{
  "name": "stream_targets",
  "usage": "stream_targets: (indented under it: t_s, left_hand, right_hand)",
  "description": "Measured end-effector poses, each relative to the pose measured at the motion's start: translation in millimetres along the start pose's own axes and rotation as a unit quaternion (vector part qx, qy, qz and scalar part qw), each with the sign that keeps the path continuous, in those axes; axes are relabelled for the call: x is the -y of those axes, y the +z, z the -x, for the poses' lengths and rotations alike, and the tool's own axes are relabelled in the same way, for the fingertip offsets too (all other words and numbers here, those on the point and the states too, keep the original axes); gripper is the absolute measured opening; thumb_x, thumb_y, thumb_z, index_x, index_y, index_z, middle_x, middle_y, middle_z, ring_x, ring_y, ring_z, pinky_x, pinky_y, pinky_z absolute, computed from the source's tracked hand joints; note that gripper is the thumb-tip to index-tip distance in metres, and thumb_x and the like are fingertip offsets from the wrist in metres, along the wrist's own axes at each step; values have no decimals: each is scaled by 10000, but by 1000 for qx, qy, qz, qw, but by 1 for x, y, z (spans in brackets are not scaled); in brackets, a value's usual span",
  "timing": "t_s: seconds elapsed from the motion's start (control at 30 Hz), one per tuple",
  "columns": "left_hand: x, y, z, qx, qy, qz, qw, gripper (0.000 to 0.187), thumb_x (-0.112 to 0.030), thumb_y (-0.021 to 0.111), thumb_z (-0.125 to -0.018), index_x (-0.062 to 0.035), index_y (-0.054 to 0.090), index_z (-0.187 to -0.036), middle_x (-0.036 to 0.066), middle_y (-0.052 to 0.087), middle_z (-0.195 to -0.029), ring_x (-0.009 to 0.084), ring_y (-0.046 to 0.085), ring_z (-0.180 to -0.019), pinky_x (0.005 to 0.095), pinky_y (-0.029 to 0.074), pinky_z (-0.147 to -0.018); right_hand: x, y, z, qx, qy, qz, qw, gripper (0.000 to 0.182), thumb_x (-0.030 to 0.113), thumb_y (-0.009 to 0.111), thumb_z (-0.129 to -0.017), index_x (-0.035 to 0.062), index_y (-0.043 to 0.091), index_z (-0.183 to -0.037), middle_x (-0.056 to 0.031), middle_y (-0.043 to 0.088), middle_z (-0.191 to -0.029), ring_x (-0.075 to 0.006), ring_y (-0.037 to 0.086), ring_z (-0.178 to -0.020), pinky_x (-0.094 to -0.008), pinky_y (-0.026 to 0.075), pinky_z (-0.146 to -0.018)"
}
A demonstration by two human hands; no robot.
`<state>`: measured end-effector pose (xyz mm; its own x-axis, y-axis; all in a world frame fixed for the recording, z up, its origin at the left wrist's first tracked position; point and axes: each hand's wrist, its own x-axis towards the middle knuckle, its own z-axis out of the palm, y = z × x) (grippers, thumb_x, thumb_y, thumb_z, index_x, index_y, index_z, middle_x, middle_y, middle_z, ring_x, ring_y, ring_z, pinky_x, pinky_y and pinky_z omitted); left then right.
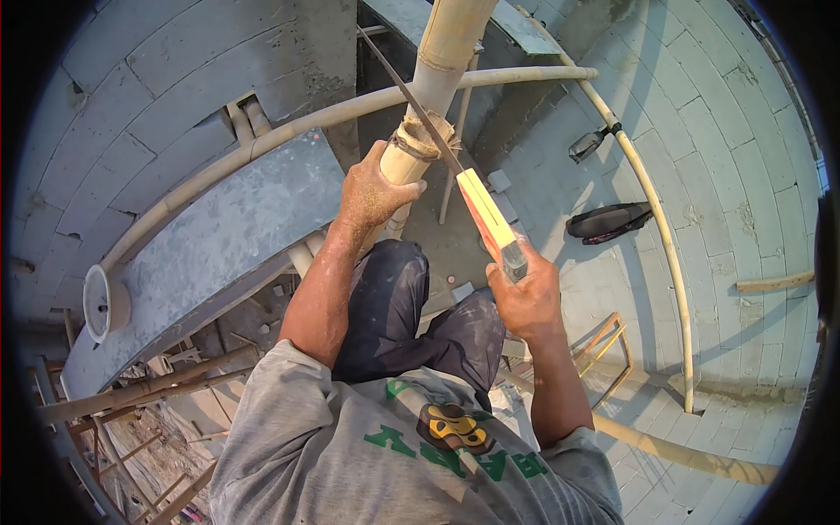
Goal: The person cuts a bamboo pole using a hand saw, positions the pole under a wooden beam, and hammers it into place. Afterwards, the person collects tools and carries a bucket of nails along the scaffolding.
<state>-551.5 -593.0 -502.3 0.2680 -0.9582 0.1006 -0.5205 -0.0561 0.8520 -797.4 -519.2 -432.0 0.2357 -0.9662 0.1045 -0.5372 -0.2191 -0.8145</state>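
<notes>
A thick bamboo pole [405, 166] rises in front of me, its rough, frayed top end facing up. My left hand [378, 191] wraps round it just under that end, with pale dust on the fingers and forearm. In my right hand [528, 293] is a handsaw [486, 214] with a yellow and red handle. Its long, thin blade slants up to the left and crosses over the cut end of the bamboo in this view. Behind the blade another bamboo length [453, 39] extends to the top edge.
A horizontal bamboo pole [341, 107] spans the wall side. Left of my arm lies a grey board [236, 210] with a white bucket [108, 302] at its end. A dark bag [610, 223] and a vertical bamboo pole [656, 206] are at right. Scaffolding poles [149, 389] stand far below.
</notes>
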Motion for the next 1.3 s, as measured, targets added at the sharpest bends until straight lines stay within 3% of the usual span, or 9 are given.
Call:
stream_targets:
  t_s: [0.2,0.4,0.57,0.67,0.77,0.87,0.93,1.03,1.3]
  left_hand:
    - [0,1,-2,11,-4,19,1000,659,-368,822,-600,-81,583,-1143,197,707,-995,368,698,-933,449,534,-832]
    - [3,2,-4,-1,-10,11,1000,650,-374,823,-596,-75,583,-1121,199,707,-985,369,697,-928,450,533,-823]
    - [-1,0,-2,-3,-12,-8,1000,640,-377,822,-596,-82,585,-1113,200,706,-977,371,697,-921,455,531,-816]
    - [1,2,-3,-2,-8,15,1000,649,-372,826,-591,-71,584,-1113,204,707,-969,374,699,-904,453,535,-804]
    - [1,3,-3,-3,-14,5,1000,658,-362,826,-591,-61,581,-1122,206,707,-972,365,702,-905,450,538,-804]
    - [-3,2,-1,-7,-12,16,1000,651,-353,822,-597,-60,582,-1126,195,708,-982,353,703,-919,440,538,-812]
    - [-3,1,-4,0,-1,17,1000,644,-349,820,-600,-56,584,-1123,194,708,-987,349,703,-922,436,537,-814]
    - [-3,0,-6,-6,-11,27,1000,639,-341,814,-596,-47,585,-1116,196,707,-995,350,703,-920,430,538,-810]
    - [0,6,-2,-13,-1,31,999,654,-302,769,-574,-12,581,-1130,227,698,-1010,369,697,-934,427,536,-833]
  right_hand:
    - [22,-19,-9,64,98,8,993,498,44,638,-848,10,558,-1339,-239,693,-903,-227,691,-711,-341,529,-673]
    - [9,-23,26,12,-24,33,999,487,39,619,-857,28,565,-1341,-227,698,-868,-250,725,-776,-346,532,-690]
    - [26,-20,1,85,115,31,989,478,32,603,-862,3,559,-1338,-214,716,-1035,-242,720,-995,-306,533,-853]
    - [-13,-21,45,6,-36,59,998,487,34,635,-851,-3,560,-1330,-208,702,-893,-227,702,-788,-317,526,-722]
    - [-9,-26,53,12,16,15,1000,492,35,659,-840,6,569,-1323,-218,686,-836,-232,689,-712,-316,526,-723]
    - [31,-25,15,67,153,25,986,503,54,663,-829,8,573,-1322,-189,688,-793,-271,721,-814,-325,489,-946]
    - [13,-26,32,20,20,56,998,502,69,664,-828,10,575,-1318,-176,690,-779,-287,715,-777,-341,468,-961]
    - [5,-43,64,31,19,64,997,484,62,650,-830,16,582,-1307,-180,707,-875,-313,715,-780,-371,427,-997]
    - [8,-61,89,39,57,55,996,497,45,654,-833,9,572,-1323,-200,705,-871,-320,723,-798,-363,538,-725]
